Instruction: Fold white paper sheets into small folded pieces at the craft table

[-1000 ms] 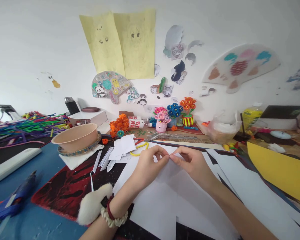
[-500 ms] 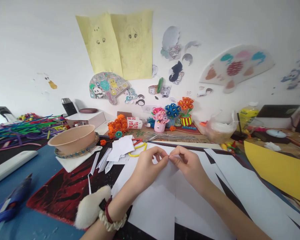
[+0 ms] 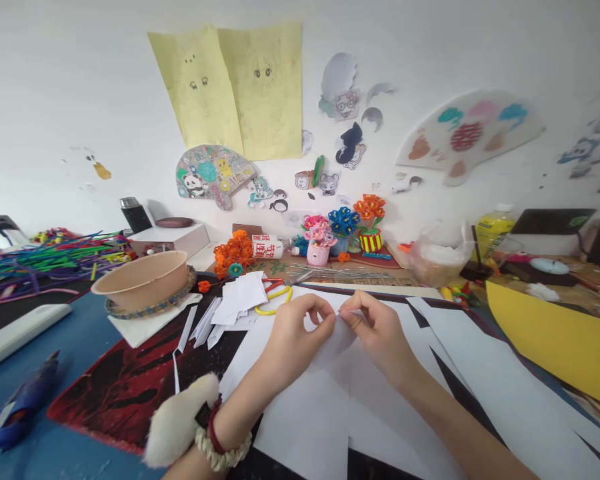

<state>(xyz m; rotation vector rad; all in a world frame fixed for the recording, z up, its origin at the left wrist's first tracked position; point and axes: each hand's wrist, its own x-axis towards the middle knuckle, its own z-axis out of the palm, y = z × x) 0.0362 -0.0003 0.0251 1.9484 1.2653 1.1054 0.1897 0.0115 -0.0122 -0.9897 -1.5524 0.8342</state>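
Above the white sheets of paper (image 3: 310, 427), my left hand (image 3: 295, 337) is closed in a pinch, thumb against fingertips. My right hand (image 3: 380, 333) pinches the same way just beside it, the fingertips nearly touching. Between them hangs what looks like a thin piece of white paper (image 3: 339, 343), hard to tell from the sheets behind. Left of my hands lie a pile of small cut papers (image 3: 240, 297) and scissors with yellow handles (image 3: 265, 310). A cream scrunchie and a plush band circle my left wrist.
A beige bowl (image 3: 140, 280) stands at the left, with a blue glue gun (image 3: 20, 407) nearer the edge. Pipe cleaners (image 3: 80, 257) lie behind it. Along the wall are pipe-cleaner flowers (image 3: 320, 233). Yellow card (image 3: 555, 340) and more white sheets lie to the right.
My fingertips have parted slightly, leaving a small gap between the two pinches. The whole view has shifted a little; the things on the table stay put.
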